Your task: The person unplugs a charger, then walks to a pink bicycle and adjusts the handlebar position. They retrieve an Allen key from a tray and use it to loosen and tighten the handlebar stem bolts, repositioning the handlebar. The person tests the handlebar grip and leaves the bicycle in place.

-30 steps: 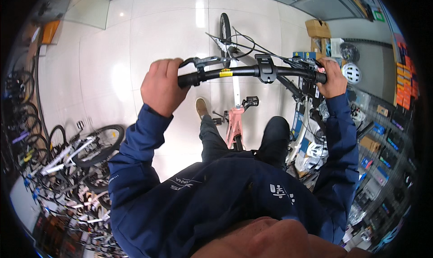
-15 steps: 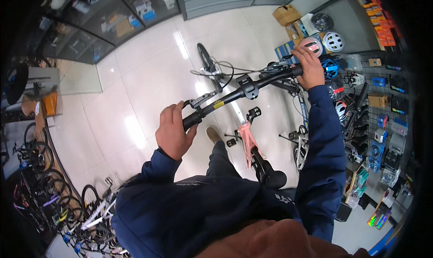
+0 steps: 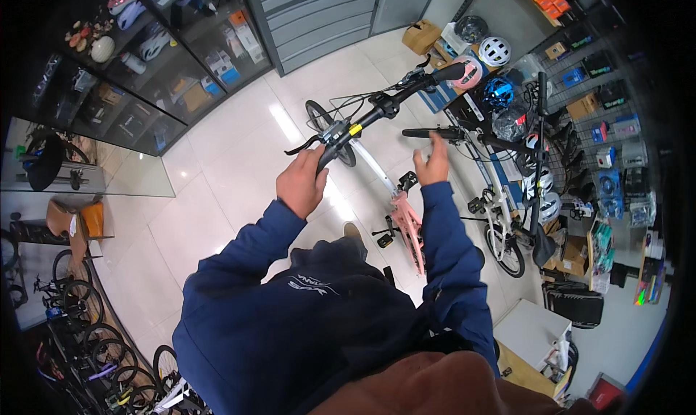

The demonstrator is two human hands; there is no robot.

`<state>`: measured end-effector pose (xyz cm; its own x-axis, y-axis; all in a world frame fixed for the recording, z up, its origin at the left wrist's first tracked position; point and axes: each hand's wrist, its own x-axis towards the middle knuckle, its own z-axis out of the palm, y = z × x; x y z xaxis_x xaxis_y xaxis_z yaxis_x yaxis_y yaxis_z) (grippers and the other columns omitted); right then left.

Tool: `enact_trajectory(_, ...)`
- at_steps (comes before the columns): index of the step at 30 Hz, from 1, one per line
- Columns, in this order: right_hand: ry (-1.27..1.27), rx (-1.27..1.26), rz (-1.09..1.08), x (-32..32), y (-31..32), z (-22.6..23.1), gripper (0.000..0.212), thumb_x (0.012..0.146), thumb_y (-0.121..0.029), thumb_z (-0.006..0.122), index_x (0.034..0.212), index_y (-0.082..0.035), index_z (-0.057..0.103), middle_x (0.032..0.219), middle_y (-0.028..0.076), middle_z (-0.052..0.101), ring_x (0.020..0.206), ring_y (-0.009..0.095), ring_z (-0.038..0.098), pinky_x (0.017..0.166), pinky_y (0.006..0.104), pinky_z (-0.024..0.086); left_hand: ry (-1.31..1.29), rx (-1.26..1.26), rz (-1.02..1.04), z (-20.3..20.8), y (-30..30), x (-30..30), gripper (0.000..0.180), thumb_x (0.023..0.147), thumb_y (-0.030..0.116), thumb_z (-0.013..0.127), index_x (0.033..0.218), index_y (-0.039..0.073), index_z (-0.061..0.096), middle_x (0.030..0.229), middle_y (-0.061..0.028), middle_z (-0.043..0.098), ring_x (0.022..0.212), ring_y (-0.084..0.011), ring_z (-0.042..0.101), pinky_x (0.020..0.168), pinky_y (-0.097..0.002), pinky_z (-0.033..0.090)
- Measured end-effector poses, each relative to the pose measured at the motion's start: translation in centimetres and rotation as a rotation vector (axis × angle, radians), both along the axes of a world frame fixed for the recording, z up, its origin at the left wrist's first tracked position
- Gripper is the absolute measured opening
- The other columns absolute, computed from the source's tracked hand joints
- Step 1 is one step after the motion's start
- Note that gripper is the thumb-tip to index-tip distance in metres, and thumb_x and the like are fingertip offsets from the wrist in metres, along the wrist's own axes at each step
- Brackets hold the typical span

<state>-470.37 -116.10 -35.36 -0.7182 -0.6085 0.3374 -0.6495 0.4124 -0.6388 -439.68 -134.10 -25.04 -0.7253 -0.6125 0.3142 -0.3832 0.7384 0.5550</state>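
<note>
A bicycle with a pink and white frame (image 3: 407,223) stands upright in front of me on the floor. Its black handlebar (image 3: 377,112) slants from near left up to far right. Around the left grip, my left hand (image 3: 301,184) is closed, with the brake lever (image 3: 304,147) just beyond the knuckles. My right hand (image 3: 434,161) is off the bar, thumb and fingers apart, holding nothing. It hovers over the floor right of the frame, near a second bicycle's front wheel (image 3: 424,133). The right grip (image 3: 451,72) is bare. My body hides the rear of the pink bicycle.
Close on the right stands the second, white bicycle (image 3: 499,216). Beyond it are helmets (image 3: 495,51) and a wall rack of packaged parts (image 3: 609,136). Glass cabinets (image 3: 145,71) and grey drawers (image 3: 319,23) line the far side. Several bicycles (image 3: 101,328) crowd the near left.
My right hand has let go of the right grip and come back toward me and left. The handlebar slants more steeply, and my view has shifted. My left hand stays on its grip.
</note>
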Motion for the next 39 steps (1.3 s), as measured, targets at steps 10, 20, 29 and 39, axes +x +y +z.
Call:
enact_trajectory(10, -0.781, -0.176, -0.304, 22.4, 11.3, -13.2, 0.057, 0.089, -0.016, 0.076, 0.138, 0.001, 0.054, 0.118, 0.015, 0.069, 0.106, 0.024, 0.07, 0.088, 0.0357, 0.059, 0.053, 0.08, -0.118, -1.7, -1.3, 1.9, 0.051, 0.09, 0.015, 0.074, 0.138, 0.004, 0.06, 0.116, -0.0193, 0.066, 0.103, -0.0417, 0.067, 0.087, -0.0446, 0.056)
enact_trajectory(20, -1.067, -0.33, -0.258, 32.5, 1.2, -6.8, 0.044, 0.098, -0.015, 0.069, 0.138, -0.002, 0.055, 0.111, 0.005, 0.073, 0.093, 0.015, 0.072, 0.075, 0.0298, 0.06, 0.123, 0.205, -0.467, -2.0, -8.8, 3.6, 0.056, 0.087, 0.019, 0.079, 0.137, 0.001, 0.062, 0.116, -0.0199, 0.067, 0.104, -0.041, 0.067, 0.09, -0.0446, 0.055)
enact_trajectory(29, -0.848, -0.64, -0.272, 34.3, -17.8, 3.0, 0.039, 0.105, -0.019, 0.064, 0.139, -0.002, 0.053, 0.121, 0.009, 0.071, 0.099, 0.017, 0.071, 0.079, 0.0293, 0.057, 0.036, 0.291, -0.778, -1.7, -21.0, 1.9, 0.053, 0.086, 0.021, 0.078, 0.135, 0.008, 0.065, 0.112, -0.0176, 0.065, 0.104, -0.0396, 0.066, 0.091, -0.0447, 0.054)
enact_trajectory(39, -0.677, -0.568, -0.361, 34.2, -22.1, 6.5, 0.028, 0.105, -0.016, 0.064, 0.129, -0.002, 0.06, 0.101, 0.004, 0.068, 0.083, 0.011, 0.066, 0.072, 0.0257, 0.056, 0.1, 0.436, -0.76, -1.4, -22.7, 4.9, 0.054, 0.09, 0.028, 0.079, 0.136, 0.005, 0.063, 0.12, -0.016, 0.065, 0.105, -0.0357, 0.067, 0.091, -0.0424, 0.055)
